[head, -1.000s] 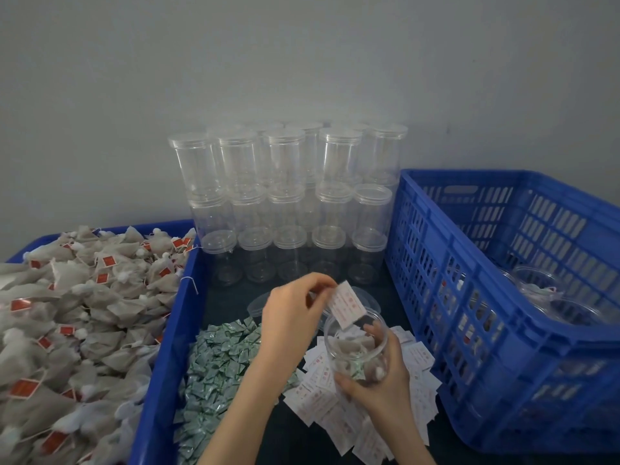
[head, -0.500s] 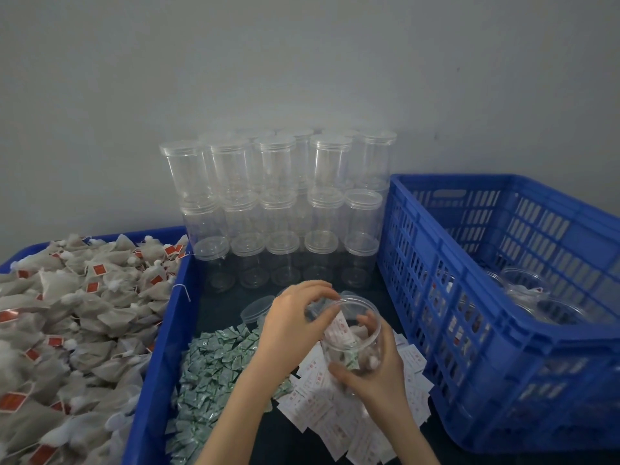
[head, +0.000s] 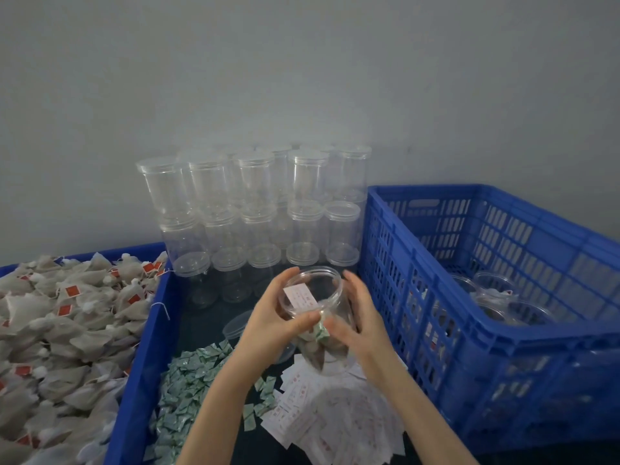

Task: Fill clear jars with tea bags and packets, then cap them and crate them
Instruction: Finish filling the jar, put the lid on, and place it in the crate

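Cupping the open jar at center frame, your left hand and right hand curl around its sides, tilting it so the white label settles against the wall.

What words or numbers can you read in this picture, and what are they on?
None can be read.
White slip in the jar: red print, too blurred.
White slips on the table: red marks, too small.
Red tags on the tea bags: no legible text.
Green packets: print too blurred.
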